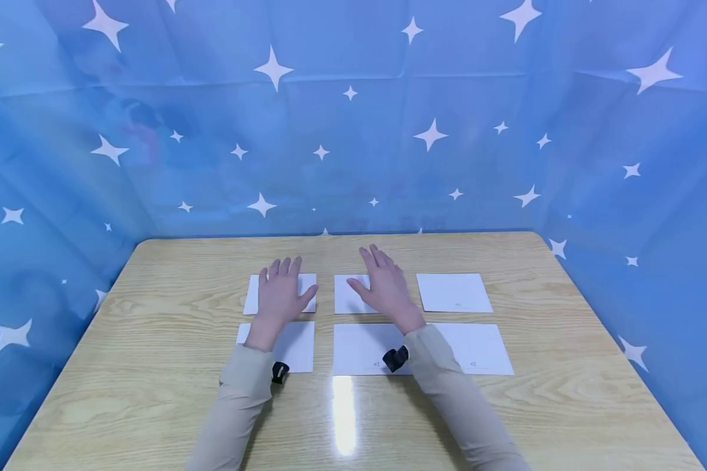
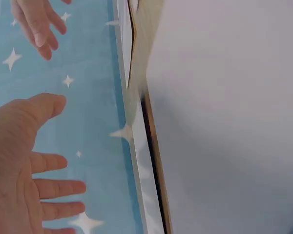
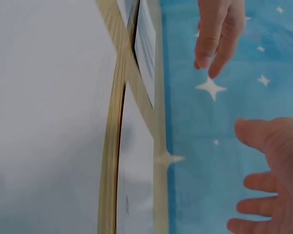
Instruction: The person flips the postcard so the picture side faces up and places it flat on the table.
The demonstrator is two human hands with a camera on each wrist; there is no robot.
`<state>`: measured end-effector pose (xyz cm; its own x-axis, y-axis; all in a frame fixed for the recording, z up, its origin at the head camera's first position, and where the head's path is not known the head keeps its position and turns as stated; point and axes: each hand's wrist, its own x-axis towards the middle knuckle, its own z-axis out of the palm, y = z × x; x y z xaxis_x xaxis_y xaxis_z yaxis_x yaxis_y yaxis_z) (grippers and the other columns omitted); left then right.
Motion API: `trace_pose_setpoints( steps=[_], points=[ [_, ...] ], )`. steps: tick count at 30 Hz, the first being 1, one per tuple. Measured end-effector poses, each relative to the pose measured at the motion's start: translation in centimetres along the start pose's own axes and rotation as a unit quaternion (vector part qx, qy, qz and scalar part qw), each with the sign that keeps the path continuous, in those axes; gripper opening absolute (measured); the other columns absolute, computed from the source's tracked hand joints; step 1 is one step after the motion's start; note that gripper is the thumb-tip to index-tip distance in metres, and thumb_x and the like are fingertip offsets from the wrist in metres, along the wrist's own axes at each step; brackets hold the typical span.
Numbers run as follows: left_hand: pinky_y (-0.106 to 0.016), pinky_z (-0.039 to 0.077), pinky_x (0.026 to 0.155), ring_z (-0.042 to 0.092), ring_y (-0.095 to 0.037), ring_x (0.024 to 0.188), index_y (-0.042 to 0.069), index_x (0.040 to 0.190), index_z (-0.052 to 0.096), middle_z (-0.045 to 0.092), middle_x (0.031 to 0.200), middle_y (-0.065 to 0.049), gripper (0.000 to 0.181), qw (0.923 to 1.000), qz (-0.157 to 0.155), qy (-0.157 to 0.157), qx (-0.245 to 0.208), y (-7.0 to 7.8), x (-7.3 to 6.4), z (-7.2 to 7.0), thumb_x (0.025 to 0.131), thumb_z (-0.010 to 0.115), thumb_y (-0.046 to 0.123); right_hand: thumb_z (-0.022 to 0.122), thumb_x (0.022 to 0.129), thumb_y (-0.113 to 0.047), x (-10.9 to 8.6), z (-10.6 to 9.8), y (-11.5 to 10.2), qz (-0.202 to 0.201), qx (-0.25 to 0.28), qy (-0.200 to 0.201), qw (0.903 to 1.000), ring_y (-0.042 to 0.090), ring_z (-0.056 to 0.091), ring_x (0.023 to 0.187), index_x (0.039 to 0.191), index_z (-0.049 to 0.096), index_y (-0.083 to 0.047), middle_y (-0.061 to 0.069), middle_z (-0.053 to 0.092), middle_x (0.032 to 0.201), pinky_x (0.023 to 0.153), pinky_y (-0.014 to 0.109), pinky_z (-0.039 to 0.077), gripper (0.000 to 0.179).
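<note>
Empty left hand (image 1: pixel 279 297) and right hand (image 1: pixel 387 288), fingers extended, hover above white rectangular cards (image 1: pixel 350 303); gripping would probably need lowering.

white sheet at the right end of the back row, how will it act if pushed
The white sheet will probably slide rather than roll, since it lies flat on the table. It looks thin for its width, so likely light. With no curl visible, it may be fairly stiff, though its material is unclear.
</note>
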<state>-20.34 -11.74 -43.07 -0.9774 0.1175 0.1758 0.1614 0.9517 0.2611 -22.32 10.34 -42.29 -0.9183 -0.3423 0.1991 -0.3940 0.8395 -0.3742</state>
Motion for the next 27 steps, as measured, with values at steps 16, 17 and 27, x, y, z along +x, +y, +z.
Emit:
trace_pose_setpoints(
  steps=[16, 17, 27],
  points=[
    [-0.052, 0.049, 0.076, 0.056, -0.044, 0.102, -0.008, 0.127, 0.051, 0.056, 0.119, -0.03, 0.053, 0.9958, -0.075, 0.005, -0.051, -6.7, 0.7, -0.7, 0.086, 0.065, 0.022, 0.067, 0.088, -0.021, 3.2, 2.8, -3.5, 0.008, 0.157, -0.042, 0.9866, 0.031, 0.046, 0.122, 0.138, 0.041, 0.0, 0.019, 0.046, 0.135, 0.094, 0.043, 0.043, 0.061],
    [-0.052, 0.049, 0.076, 0.056, -0.043, 0.102, -0.009, 0.127, 0.051, 0.056, 0.118, -0.03, 0.053, 0.995, -0.082, -0.002, -0.057, -7.2, 0.8, -0.8, 0.086, 0.065, 0.021, 0.067, 0.087, -0.02, 3.3, 3.0, -3.7, 0.01, 0.16, -0.048, 0.9859, 0.031, 0.048, 0.12, 0.138, 0.041, 0.0, 0.019, 0.046, 0.135, 0.092, 0.042, 0.044, 0.06],
    [-0.048, 0.047, 0.082, 0.056, -0.038, 0.102, -0.012, 0.132, 0.043, 0.056, 0.118, -0.028, 0.057, 0.9831, -0.113, -0.082, -0.118, -10.1, 1.7, -1.3, 0.085, 0.063, 0.014, 0.07, 0.085, -0.017, 5.1, 5.1, -5.2, 0.04, 0.157, -0.111, 0.9806, 0.025, 0.052, 0.113, 0.137, 0.042, -0.003, 0.016, 0.048, 0.131, 0.089, 0.036, 0.047, 0.061]
  ],
)
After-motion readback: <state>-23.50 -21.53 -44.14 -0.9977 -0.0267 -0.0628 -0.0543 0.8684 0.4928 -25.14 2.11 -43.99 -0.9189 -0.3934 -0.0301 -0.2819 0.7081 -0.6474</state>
